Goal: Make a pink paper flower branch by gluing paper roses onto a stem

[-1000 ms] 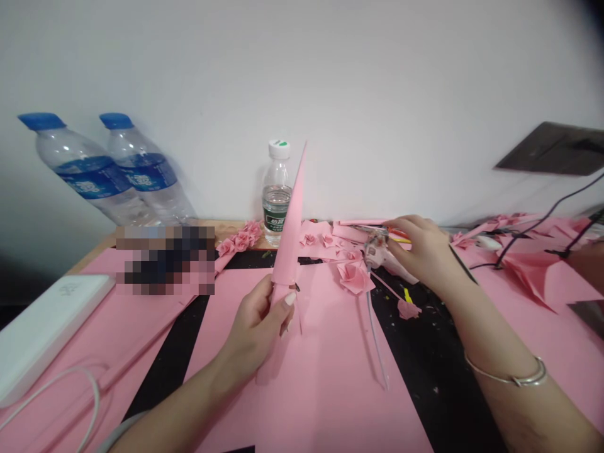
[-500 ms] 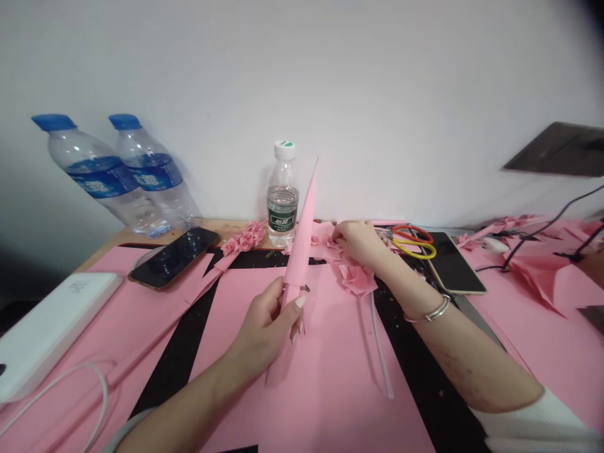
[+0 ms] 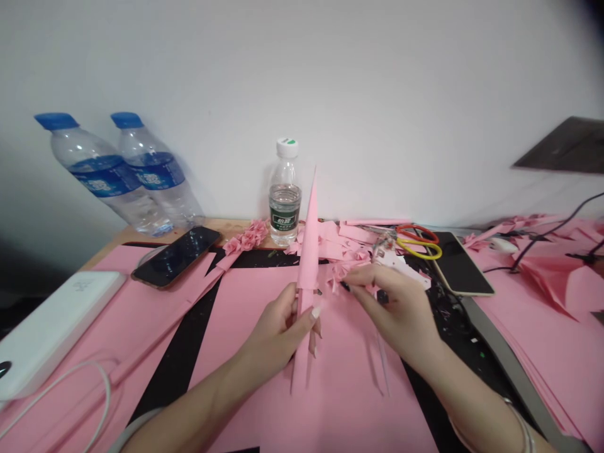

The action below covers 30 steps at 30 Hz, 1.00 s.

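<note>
A long pink paper tube with a pointed cone tip (image 3: 309, 251) stands tilted upward in front of me. My left hand (image 3: 290, 324) wraps round its lower part, the thumb lying along the front. To the right, my right hand (image 3: 394, 302) is closed in a pinch at a small pink paper flower (image 3: 336, 277), just beside the tube and not touching it. The fingers partly hide this flower. A thin pale stem (image 3: 383, 362) shows below the right hand on the large pink paper sheet (image 3: 245, 371).
A small water bottle (image 3: 285, 211) stands behind the tube. Scissors with red and yellow handles (image 3: 419, 245) and a tablet-like device (image 3: 465, 264) lie at right. Left are a phone (image 3: 177, 255), a white power bank (image 3: 56, 327), a flower-topped paper stick (image 3: 245, 239) and large bottles (image 3: 104, 176).
My right hand has drawn back from the paper pieces near the wall toward me, with a small paper flower at its fingertips. My left hand keeps its hold on the tube, now slightly more upright.
</note>
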Each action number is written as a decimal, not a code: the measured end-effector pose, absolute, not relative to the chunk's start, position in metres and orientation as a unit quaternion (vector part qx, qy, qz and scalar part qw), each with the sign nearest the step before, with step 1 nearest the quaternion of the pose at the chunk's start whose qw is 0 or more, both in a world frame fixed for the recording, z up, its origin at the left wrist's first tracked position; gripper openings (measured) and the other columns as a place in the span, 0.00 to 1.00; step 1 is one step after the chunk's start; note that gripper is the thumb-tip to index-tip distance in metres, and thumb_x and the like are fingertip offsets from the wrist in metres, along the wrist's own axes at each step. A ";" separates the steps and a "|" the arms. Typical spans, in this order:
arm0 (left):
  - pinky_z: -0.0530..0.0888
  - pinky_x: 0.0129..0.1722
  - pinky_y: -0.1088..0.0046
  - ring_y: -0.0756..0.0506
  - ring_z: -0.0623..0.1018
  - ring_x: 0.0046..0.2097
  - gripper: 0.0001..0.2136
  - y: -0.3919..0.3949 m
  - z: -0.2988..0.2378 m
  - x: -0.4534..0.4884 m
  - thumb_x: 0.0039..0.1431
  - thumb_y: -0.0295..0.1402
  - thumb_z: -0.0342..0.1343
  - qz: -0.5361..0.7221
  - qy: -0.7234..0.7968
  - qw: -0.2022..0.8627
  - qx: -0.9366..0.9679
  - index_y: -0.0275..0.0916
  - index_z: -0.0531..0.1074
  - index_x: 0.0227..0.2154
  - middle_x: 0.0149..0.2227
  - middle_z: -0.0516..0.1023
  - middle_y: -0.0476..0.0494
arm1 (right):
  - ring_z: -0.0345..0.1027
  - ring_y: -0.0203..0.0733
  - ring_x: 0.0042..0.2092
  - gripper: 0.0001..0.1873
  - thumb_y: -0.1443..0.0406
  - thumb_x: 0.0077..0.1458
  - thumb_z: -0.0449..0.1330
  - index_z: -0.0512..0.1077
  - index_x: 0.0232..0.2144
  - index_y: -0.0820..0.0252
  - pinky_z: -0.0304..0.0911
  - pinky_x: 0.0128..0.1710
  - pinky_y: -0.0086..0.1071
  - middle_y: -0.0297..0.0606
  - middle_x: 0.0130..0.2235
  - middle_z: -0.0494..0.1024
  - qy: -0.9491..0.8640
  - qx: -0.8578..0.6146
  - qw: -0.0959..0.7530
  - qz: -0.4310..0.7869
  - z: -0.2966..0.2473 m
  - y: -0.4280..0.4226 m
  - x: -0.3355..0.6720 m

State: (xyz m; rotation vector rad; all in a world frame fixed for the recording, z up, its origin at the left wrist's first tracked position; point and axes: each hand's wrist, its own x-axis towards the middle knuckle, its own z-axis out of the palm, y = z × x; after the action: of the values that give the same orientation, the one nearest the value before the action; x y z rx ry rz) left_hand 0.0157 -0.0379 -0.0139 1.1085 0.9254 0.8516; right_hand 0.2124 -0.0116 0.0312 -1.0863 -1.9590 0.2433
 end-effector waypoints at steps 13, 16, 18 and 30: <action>0.73 0.28 0.72 0.48 0.78 0.27 0.08 -0.039 -0.024 0.017 0.65 0.38 0.54 0.364 0.410 0.669 0.501 0.41 0.65 0.41 0.32 0.77 0.50 | 0.78 0.41 0.33 0.10 0.75 0.56 0.60 0.75 0.32 0.55 0.73 0.35 0.34 0.35 0.32 0.83 -0.788 -0.397 0.462 0.085 0.010 -0.017 0.203; 0.73 0.28 0.72 0.48 0.78 0.27 0.08 -0.039 -0.022 0.018 0.65 0.38 0.55 0.357 0.412 0.671 0.502 0.41 0.65 0.41 0.31 0.77 0.50 | 0.78 0.40 0.33 0.10 0.75 0.56 0.59 0.75 0.32 0.56 0.73 0.35 0.34 0.36 0.31 0.83 -0.789 -0.396 0.462 0.085 0.009 -0.018 0.202; 0.73 0.28 0.72 0.49 0.78 0.27 0.07 -0.039 -0.022 0.018 0.64 0.37 0.54 0.352 0.416 0.667 0.509 0.41 0.65 0.41 0.31 0.77 0.50 | 0.78 0.40 0.33 0.10 0.75 0.56 0.59 0.75 0.32 0.55 0.73 0.34 0.34 0.35 0.31 0.83 -0.789 -0.397 0.461 0.087 0.008 -0.019 0.202; 0.74 0.30 0.71 0.49 0.77 0.28 0.04 -0.041 -0.023 0.018 0.66 0.34 0.51 0.337 0.418 0.648 0.541 0.41 0.64 0.36 0.30 0.75 0.52 | 0.77 0.40 0.33 0.10 0.76 0.56 0.59 0.73 0.33 0.56 0.73 0.34 0.33 0.36 0.31 0.82 -0.791 -0.391 0.462 0.092 0.004 -0.022 0.202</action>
State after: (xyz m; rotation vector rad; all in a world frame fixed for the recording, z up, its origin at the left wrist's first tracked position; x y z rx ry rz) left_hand 0.0181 -0.0411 -0.0231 1.2294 0.9509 0.7658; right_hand 0.2020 -0.0222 0.0044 -0.9609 -1.9454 0.2267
